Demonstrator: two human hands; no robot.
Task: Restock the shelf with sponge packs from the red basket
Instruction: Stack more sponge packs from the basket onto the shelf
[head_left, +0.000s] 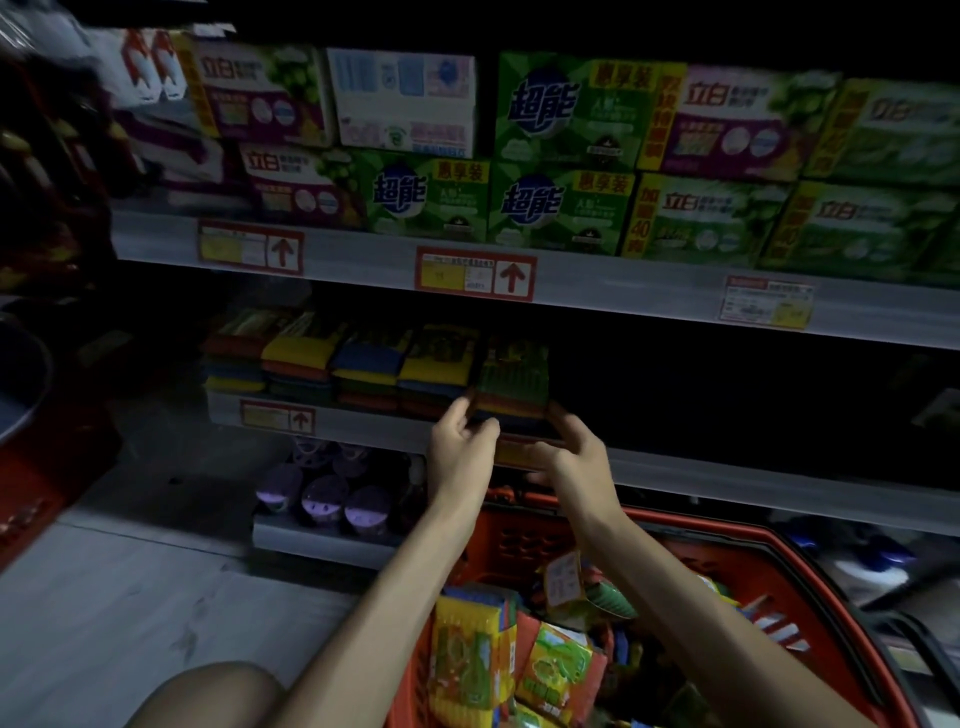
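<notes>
A sponge pack with green, red and blue layers stands at the front edge of the middle shelf, at the right end of a row of sponge packs. My left hand grips its lower left corner. My right hand holds its lower right side, fingers curled round it. Below my arms sits the red basket, holding several more sponge packs in yellow and green wrappers.
The upper shelf carries green and purple detergent boxes and red price tags. The middle shelf to the right of the held pack is dark. Purple round items sit on the lowest shelf. My knee shows at the bottom left.
</notes>
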